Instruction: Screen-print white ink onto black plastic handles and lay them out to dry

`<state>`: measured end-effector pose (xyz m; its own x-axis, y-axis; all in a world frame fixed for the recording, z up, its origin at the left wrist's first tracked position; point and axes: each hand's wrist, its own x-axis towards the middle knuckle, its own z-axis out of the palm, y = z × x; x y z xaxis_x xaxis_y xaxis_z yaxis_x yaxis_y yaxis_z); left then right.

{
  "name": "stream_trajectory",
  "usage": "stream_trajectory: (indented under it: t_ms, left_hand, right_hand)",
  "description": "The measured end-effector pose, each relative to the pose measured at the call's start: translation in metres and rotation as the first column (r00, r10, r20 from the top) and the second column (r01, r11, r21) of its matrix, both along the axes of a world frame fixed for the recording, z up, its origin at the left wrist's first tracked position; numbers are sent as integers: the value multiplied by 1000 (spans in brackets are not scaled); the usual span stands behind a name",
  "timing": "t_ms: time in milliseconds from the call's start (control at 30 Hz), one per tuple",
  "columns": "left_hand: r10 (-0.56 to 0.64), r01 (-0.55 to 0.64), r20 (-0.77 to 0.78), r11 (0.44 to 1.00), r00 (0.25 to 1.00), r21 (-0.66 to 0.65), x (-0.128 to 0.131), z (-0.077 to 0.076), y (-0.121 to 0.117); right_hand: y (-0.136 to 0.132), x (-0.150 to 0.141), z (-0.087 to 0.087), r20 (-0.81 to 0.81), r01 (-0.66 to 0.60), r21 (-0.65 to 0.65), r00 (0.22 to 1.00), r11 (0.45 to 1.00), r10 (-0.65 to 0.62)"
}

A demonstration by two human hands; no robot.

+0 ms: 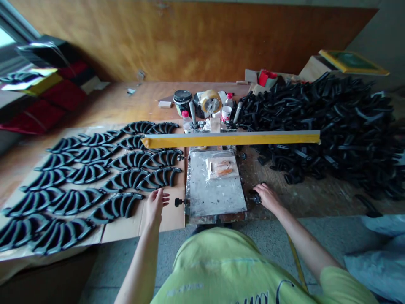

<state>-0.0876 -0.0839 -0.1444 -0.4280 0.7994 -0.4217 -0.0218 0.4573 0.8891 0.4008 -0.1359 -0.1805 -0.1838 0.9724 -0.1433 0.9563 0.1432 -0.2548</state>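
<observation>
Lime-green T-shirt [218, 261], six o'clock. The left hand [155, 204], loosely open, is beside curved black handles [130, 204] fanned toward nine o'clock, presumably for spacing; the right hand [267, 197], four o'clock, grips a black knob [255, 197].

Wears a loose yellow-green shirt [218, 261], softly creased, with dark, looping script [257, 298] across the front and smaller, pale, blurred print [185, 289] toward the left. Shows a short sleeve [343, 283] on the right arm [308, 236], and bare forearms down to left hand [157, 202] and right hand [265, 196].
</observation>
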Motion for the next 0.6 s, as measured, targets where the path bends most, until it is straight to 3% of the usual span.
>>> stream_trajectory:
  t_ms: [67, 167, 233, 333, 433, 533, 600]
  left_hand:
    - [-29, 29, 5, 999, 1000, 39, 16, 11, 7]
    - [-49, 47, 16, 992, 999, 115, 39, 35, 19]
    - [-55, 47, 32, 980, 998, 193, 54, 55, 30]
    - [-73, 47, 70, 945, 995, 325, 75, 90, 47]
    - [-108, 43, 110, 879, 988, 475, 92, 127, 62]
    - [-127, 34, 113, 799, 985, 600, 104, 156, 72]
    - [-152, 58, 99, 779, 983, 625, 110, 168, 77]
  right_hand:
    - [13, -2, 8, -35, 68, 54, 997, 996, -66]
    - [53, -11, 38, -254, 252, 198, 947, 947, -198]
    - [83, -28, 59, -442, 258, 238, 887, 936, -132]
    - [119, -67, 73, -546, 63, 283, 831, 957, 107]
    - [137, -106, 64, -423, -156, 324, 858, 933, 290]
    - [136, -125, 50, -290, -266, 315, 887, 911, 360]
    - [131, -128, 44, -253, -279, 316, 897, 907, 364]
